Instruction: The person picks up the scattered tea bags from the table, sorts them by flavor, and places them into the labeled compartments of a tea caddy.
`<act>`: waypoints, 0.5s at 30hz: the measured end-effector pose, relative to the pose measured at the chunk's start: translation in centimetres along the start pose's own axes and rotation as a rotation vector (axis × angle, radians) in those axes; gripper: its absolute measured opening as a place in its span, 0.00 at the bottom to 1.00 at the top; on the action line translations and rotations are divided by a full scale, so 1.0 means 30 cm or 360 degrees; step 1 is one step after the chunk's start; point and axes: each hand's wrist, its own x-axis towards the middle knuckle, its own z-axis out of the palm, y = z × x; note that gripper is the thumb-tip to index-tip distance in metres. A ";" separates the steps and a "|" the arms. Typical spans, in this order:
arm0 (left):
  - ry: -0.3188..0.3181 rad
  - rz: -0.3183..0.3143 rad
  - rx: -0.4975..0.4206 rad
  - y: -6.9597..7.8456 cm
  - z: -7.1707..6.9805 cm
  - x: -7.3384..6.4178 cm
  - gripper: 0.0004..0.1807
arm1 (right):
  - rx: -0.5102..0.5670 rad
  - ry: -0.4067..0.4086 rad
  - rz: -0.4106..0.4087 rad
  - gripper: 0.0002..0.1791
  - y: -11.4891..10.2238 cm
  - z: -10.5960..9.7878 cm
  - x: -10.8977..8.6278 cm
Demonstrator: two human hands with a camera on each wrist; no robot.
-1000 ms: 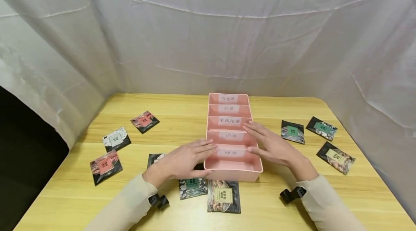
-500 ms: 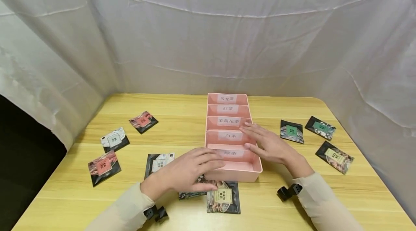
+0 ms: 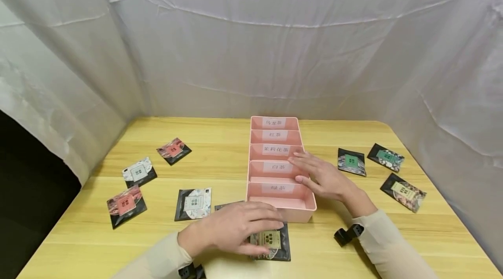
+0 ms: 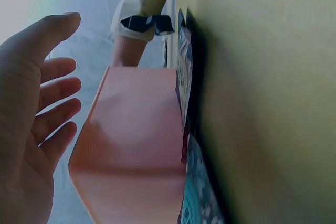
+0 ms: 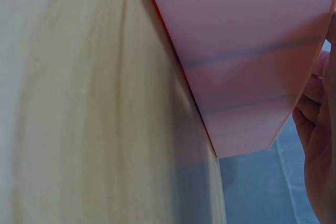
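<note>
A pale, creased curtain (image 3: 251,60) fills the upper frame behind a wooden desk (image 3: 216,141). Right of centre stands a pink box (image 3: 296,215), its long axis running up the frame, away from the person. The left hand (image 3: 241,227) hangs at lower centre, near the box's close end — thumb apart from loosely stretched fingers, palm holding nothing. The right hand (image 3: 327,177) lies over the box's right rim, fingers extended and also holding nothing; whether they touch it, I cannot tell. The yellow-labelled packet (image 3: 276,241) at bottom centre lies flat below the left hand, partly covered, its free side showing towards the right. The left hand is clearly nearer to it — the right is farther up, at the box's side. A white-labelled packet (image 3: 194,203) lies just above the left wrist in the frame.
</note>
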 end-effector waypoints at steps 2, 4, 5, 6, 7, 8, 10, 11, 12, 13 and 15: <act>-0.0023 0.0013 -0.0002 0.011 0.007 0.000 0.31 | 0.0010 -0.0025 0.0026 0.29 -0.003 0.001 -0.001; -0.0057 0.0020 -0.0020 0.021 0.014 0.000 0.31 | 0.0026 -0.0050 0.0052 0.30 -0.005 -0.001 0.000; -0.0083 0.0017 -0.0031 0.026 0.018 -0.001 0.30 | 0.0033 -0.0059 0.0063 0.30 -0.006 -0.002 0.000; -0.0108 0.0006 -0.0059 0.030 0.022 -0.001 0.30 | 0.0039 -0.0066 0.0071 0.30 -0.007 -0.003 0.001; -0.0145 -0.0011 -0.0075 0.034 0.027 -0.002 0.30 | 0.0045 -0.0073 0.0077 0.30 -0.006 -0.003 0.001; -0.0191 -0.0036 -0.0094 0.036 0.030 -0.004 0.30 | 0.0050 -0.0082 0.0082 0.30 -0.006 -0.004 0.001; -0.0287 -0.0087 -0.0115 0.039 0.037 -0.006 0.31 | 0.0050 -0.0097 0.0084 0.30 -0.004 -0.005 0.002; -0.0342 -0.0115 -0.0112 0.040 0.040 -0.005 0.31 | 0.0053 -0.0098 0.0086 0.30 -0.003 -0.006 0.002; -0.0393 -0.0145 -0.0111 0.039 0.042 -0.005 0.32 | 0.0050 -0.0100 0.0088 0.30 -0.001 -0.008 0.002; -0.0445 -0.0169 -0.0101 0.041 0.045 -0.007 0.33 | 0.0053 -0.0099 0.0089 0.30 -0.002 -0.006 0.001; -0.0519 -0.0218 -0.0119 0.044 0.049 -0.010 0.33 | 0.0052 -0.0093 0.0090 0.30 -0.005 -0.004 0.000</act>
